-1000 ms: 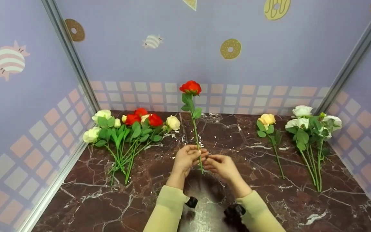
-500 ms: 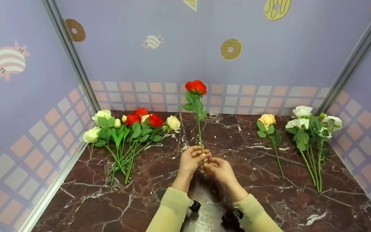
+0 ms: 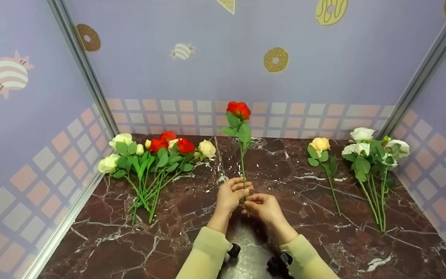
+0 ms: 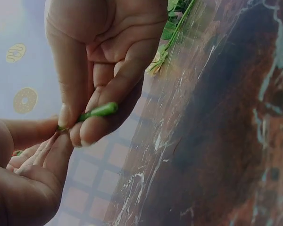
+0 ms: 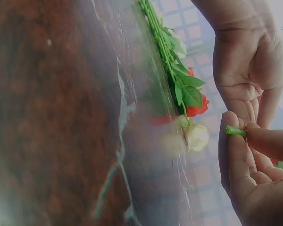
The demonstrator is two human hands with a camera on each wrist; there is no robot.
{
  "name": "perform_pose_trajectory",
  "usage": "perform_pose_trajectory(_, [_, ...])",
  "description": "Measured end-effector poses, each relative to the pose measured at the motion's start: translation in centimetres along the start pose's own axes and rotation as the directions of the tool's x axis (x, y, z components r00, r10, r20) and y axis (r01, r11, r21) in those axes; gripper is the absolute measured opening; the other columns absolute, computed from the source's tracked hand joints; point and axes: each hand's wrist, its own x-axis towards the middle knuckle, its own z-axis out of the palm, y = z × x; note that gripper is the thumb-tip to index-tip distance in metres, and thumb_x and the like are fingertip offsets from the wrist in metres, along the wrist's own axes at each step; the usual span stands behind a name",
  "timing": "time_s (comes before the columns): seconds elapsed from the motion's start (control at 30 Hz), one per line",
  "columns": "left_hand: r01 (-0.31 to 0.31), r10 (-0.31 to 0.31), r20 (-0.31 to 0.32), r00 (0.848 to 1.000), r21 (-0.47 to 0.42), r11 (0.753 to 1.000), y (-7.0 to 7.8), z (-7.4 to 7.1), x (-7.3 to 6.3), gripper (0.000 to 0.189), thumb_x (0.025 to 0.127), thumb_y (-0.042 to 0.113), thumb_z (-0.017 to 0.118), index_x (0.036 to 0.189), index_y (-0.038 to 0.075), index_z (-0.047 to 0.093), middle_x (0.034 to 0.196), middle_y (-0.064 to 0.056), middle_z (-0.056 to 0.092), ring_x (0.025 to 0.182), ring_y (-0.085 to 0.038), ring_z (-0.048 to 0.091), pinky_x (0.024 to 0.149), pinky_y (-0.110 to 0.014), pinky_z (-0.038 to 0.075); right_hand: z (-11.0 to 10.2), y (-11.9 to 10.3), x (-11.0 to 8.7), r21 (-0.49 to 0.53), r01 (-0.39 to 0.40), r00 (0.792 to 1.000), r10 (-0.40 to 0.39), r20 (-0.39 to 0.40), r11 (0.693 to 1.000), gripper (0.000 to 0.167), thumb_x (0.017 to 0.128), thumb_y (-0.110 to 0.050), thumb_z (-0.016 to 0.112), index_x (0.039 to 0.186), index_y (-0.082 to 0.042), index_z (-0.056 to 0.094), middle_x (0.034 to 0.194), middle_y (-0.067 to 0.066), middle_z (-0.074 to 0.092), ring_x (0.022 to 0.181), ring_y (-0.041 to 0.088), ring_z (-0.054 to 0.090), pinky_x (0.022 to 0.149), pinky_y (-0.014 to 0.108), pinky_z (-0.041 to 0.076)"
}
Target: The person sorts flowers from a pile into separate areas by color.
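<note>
In the head view a single red rose [image 3: 239, 110] stands upright in mid-air over the middle of the table. My left hand [image 3: 230, 199] pinches its green stem between thumb and fingers. Just below, my right hand [image 3: 265, 209] pinches the same stem near its lower end. The left wrist view has the cut stem end [image 4: 104, 110] poking out between the right hand's fingers, with the left hand [image 4: 30, 181] beside it. From the right wrist view, the stem tip [image 5: 236, 131] shows at the right hand's fingertips.
To the left lies a bunch of cream and red roses [image 3: 163, 159] with crossed stems. One yellow rose [image 3: 319, 145] lies right of centre, beside a bunch of white roses [image 3: 362, 149]. Patterned panels [image 3: 223, 69] enclose the dark marbled table [image 3: 130, 252].
The red rose has shifted right and slightly lower, and its bloom has turned. My left hand moved right with it. The right hand, first loosely beside the stem, now pinches it.
</note>
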Motion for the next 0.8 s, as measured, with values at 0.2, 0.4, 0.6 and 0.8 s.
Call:
perform_pose_trajectory(0.2, [0.032,-0.03,-0.049,0.998,0.035,0.999,0.2,-1.2,0.3,0.039,0.091,-0.008,0.07,0.127,-0.016,0.06,0.116,-0.031,0.072,0.099,-0.026,0.077,0.081,-0.03,0.065,-1.0,0.0,0.4,-0.061,0.002,0.998,-0.006,-0.063,0.998,0.018,0.094,0.006,0.067,0.105,0.019,0.067,0.086,0.023,0.076,0.066,0.014,0.073,0.059,0.02,0.059])
perform_pose_trajectory(0.4, [0.047,-0.047,-0.143,0.989,-0.004,0.999,0.3,-2.7,0.9,0.038,0.092,-0.008,0.068,0.127,-0.018,0.058,0.117,-0.031,0.072,0.097,-0.026,0.078,0.085,-0.036,0.066,-3.1,0.1,1.0,-0.086,0.0,0.985,-0.015,-0.17,0.996,0.017,0.091,0.009,0.068,0.104,0.019,0.068,0.087,0.028,0.075,0.065,0.019,0.074,0.058,0.022,0.061])
perform_pose_trajectory(0.6, [0.048,-0.056,-0.236,0.97,-0.039,0.998,0.6,-4.6,1.4,0.036,0.094,-0.007,0.067,0.127,-0.018,0.058,0.119,-0.033,0.07,0.097,-0.027,0.077,0.087,-0.038,0.065,-5.5,0.3,1.5,-0.119,-0.032,0.975,0.005,-0.223,0.992,0.017,0.092,0.009,0.067,0.105,0.02,0.066,0.088,0.03,0.075,0.064,0.019,0.075,0.058,0.022,0.061])
perform_pose_trajectory(0.8, [0.058,-0.072,-0.338,0.938,-0.052,0.997,1.5,-7.5,1.9,0.035,0.095,-0.006,0.066,0.128,-0.015,0.06,0.12,-0.03,0.071,0.095,-0.024,0.077,0.086,-0.032,0.065,-7.4,0.6,1.9,-0.137,-0.09,0.973,0.058,-0.222,0.986,0.017,0.093,0.01,0.065,0.106,0.021,0.064,0.09,0.029,0.075,0.062,0.014,0.073,0.059,0.019,0.06])
